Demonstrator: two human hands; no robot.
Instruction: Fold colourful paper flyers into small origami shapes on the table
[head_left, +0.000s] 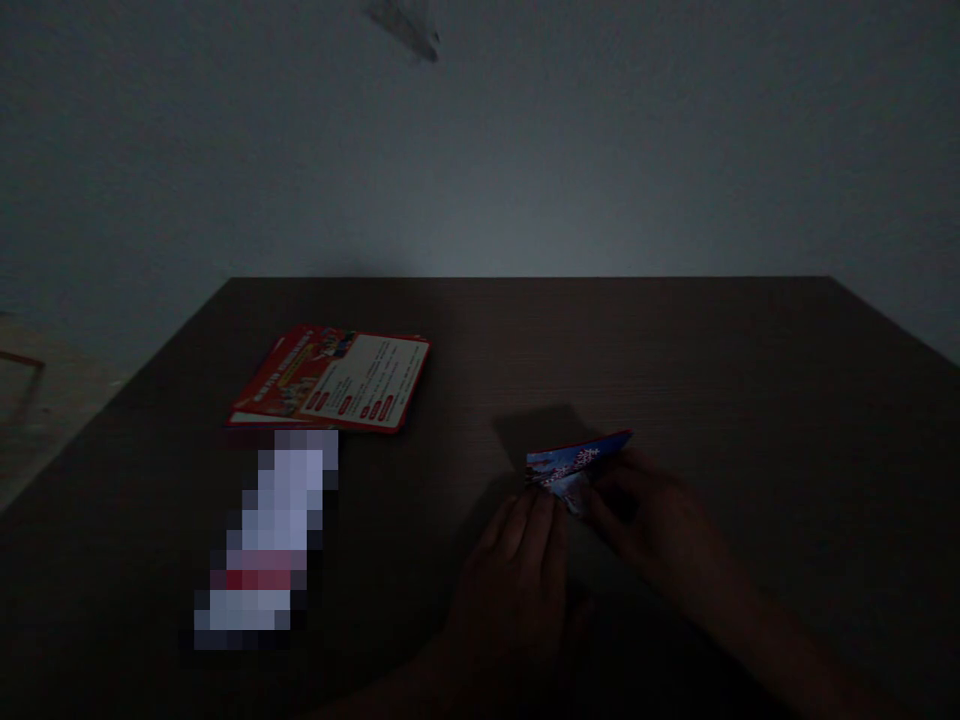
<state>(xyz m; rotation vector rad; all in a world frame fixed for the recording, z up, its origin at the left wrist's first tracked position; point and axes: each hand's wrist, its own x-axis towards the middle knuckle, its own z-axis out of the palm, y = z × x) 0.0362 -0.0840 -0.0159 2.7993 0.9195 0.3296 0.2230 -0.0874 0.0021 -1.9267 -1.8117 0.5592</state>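
A small folded piece of printed paper (566, 462), blue with a red snowflake pattern, is between my two hands on the dark table. Its far flap stands tilted up and casts a shadow behind it. My left hand (517, 575) lies palm down with its fingers stretched out, the fingertips pressing on the paper's near left edge. On the other side, my right hand (660, 520) pinches the paper's right side between thumb and fingers. The light is dim, and the paper's lower part is hidden by my left fingers.
A stack of red printed cards or sheets (352, 375) lies at the left of the table (465, 330). Nearer me is a pixelated pale oblong thing (274, 540) with a red band, too blurred to name. A grey wall (525, 150) stands behind the table.
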